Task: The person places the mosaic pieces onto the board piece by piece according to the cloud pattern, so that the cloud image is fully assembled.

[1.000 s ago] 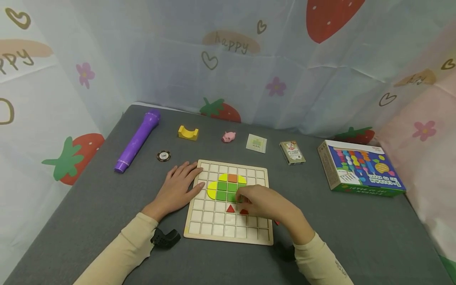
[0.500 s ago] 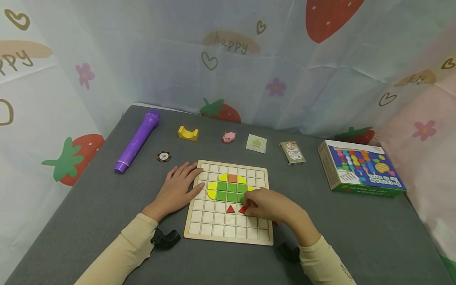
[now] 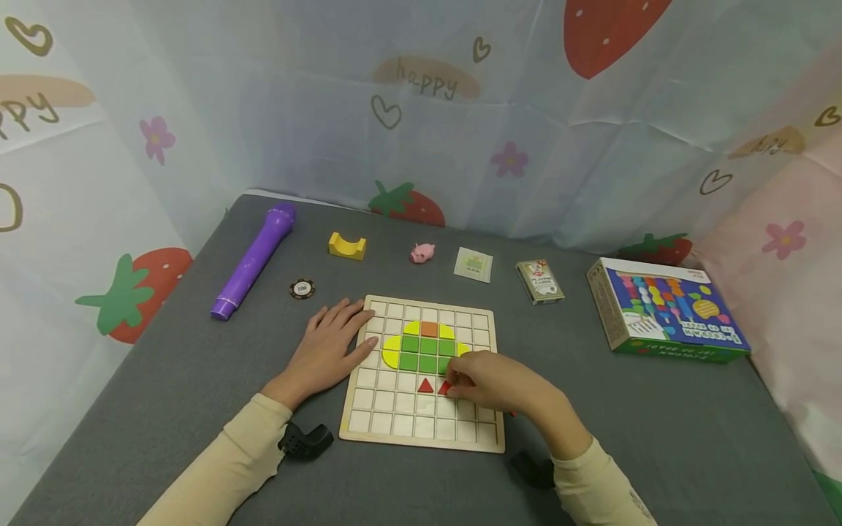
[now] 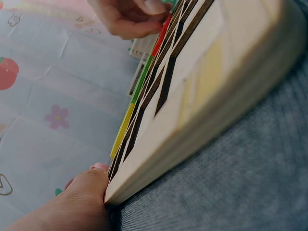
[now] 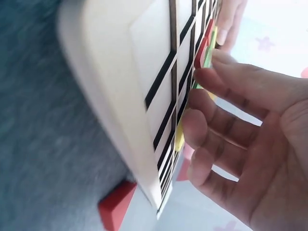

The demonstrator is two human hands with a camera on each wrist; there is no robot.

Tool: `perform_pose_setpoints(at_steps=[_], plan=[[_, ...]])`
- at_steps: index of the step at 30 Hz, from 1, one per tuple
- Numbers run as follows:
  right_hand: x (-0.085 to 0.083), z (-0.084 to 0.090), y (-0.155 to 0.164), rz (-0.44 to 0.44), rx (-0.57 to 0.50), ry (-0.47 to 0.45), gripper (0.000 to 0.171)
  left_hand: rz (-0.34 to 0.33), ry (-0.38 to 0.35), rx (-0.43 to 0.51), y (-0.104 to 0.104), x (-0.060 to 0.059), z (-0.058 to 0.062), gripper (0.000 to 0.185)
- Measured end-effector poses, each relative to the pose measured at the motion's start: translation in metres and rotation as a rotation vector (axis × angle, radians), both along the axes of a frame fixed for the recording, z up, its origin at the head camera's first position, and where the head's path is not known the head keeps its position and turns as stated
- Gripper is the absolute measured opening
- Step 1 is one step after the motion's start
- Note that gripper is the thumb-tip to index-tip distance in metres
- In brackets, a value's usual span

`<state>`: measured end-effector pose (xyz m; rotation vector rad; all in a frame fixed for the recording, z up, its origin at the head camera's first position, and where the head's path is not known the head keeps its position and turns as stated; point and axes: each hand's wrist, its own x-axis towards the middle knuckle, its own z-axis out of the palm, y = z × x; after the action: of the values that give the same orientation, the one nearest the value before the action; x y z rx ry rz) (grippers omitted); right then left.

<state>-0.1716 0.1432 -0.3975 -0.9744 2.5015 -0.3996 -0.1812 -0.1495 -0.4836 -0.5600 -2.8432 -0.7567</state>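
Note:
A wooden grid board (image 3: 395,420) lies on the grey table. It holds green squares (image 3: 419,353), yellow curved pieces (image 3: 391,351), an orange square (image 3: 429,329) and a red triangle (image 3: 425,385). My left hand (image 3: 332,347) lies flat, fingers straight, on the board's left edge (image 4: 207,96). My right hand (image 3: 490,380) is curled over the board's right half, its fingertips (image 5: 202,79) pinching a second red triangle (image 3: 446,387) just below the green squares. That hand hides most of the triangle. Another red piece (image 5: 118,204) lies on the table by the board's near right corner.
Along the back stand a purple microphone-shaped toy (image 3: 253,259), a poker chip (image 3: 302,288), a yellow block (image 3: 347,245), a pink pig (image 3: 422,253), a small packet (image 3: 473,264), a card deck (image 3: 539,281) and a colourful box (image 3: 664,310). Printed curtains close in three sides.
My right hand has drawn back from the green squares to the second red triangle and taken it at the fingertips, shifting it slightly left. The left hand has stayed put.

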Motion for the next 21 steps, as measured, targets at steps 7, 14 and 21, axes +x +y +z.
perform_pose_setpoints(at_steps=[7, 14, 21], plan=[[0.003, 0.000, 0.015, -0.050, -0.016, 0.064, 0.009, 0.001, 0.016, 0.004, -0.001, 0.000, -0.002, 0.053], [0.003, -0.002, 0.031, -0.112, -0.026, 0.061, 0.012, -0.001, 0.004, -0.002, -0.001, 0.001, 0.000, 0.054], [0.003, 0.004, 0.041, -0.148, -0.018, 0.027, 0.012, 0.004, 0.000, -0.006, -0.001, 0.000, 0.001, 0.054]])
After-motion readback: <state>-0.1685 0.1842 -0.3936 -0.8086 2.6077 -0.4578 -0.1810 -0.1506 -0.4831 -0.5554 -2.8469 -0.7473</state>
